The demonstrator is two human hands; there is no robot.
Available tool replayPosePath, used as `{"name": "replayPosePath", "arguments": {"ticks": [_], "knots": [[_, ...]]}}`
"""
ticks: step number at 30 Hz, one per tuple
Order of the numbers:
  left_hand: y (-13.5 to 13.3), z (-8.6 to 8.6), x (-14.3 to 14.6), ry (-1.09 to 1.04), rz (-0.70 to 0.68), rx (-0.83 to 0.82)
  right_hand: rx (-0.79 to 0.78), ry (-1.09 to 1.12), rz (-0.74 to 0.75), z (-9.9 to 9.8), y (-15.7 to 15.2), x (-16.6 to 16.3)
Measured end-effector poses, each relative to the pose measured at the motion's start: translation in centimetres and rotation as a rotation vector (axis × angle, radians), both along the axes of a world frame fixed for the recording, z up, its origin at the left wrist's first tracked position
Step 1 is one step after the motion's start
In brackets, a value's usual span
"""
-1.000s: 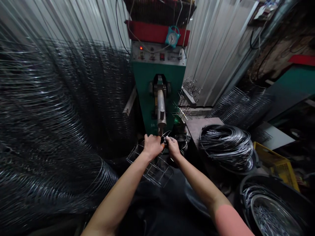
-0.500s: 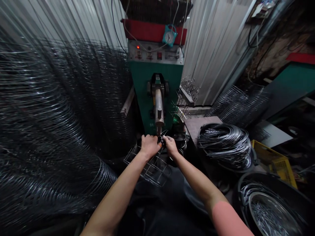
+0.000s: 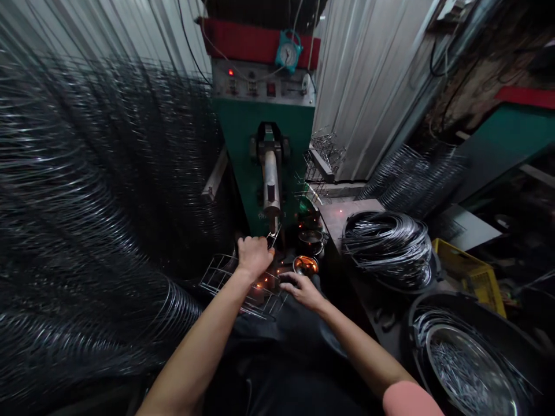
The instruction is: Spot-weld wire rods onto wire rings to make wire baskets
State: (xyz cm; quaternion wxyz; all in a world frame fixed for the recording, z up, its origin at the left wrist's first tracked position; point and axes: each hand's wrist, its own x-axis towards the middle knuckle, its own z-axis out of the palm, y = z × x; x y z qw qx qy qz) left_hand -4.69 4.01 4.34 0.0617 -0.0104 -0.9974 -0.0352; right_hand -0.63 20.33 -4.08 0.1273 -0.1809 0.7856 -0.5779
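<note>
My left hand (image 3: 255, 256) is closed on a wire basket (image 3: 217, 271), whose grid hangs in front of a green spot welder (image 3: 240, 150). Just beyond the fingers, the welder's electrode arm (image 3: 271, 179) points down at a bit of wire. My right hand (image 3: 306, 290) is lower and apart from the left, beside the basket's right side, its fingers partly bent and spread with nothing visible in them. Orange sparks fly between the hands, and a small round metal bowl (image 3: 306, 265) glows with their light.
Tall stacks of wire rings (image 3: 65, 173) line the left. To the right, a tub of bent wires (image 3: 388, 248) stands on a bench, near a yellow crate (image 3: 470, 274). A metal bowl of short wire pieces (image 3: 462, 367) sits in a black tub (image 3: 411, 341).
My right hand has come away from the electrode, down toward me, and its fingers have opened. Orange sparks have appeared. My left hand stays on the basket. The view has shifted slightly.
</note>
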Motion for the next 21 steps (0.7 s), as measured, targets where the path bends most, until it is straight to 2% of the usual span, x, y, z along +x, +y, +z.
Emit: {"name": "replayPosePath", "arguments": {"ticks": [6,15,18,21], "knots": [[-0.3,0.5,-0.5,-0.066,0.078,0.018,-0.019,0.114,-0.041,-0.6,-1.1,-1.3],[-0.5,0.6,-1.7,-0.081,0.063,0.037,-0.073,0.027,-0.015,-0.1,-1.4,-1.3],[-1.7,0.2,0.5,0.025,0.016,0.090,-0.097,0.017,-0.050,-0.2,-1.5,-0.7],[-3.6,-2.4,6.0,0.297,0.050,0.231,-0.094,0.069,-0.078,0.0,-1.6,0.6]]}}
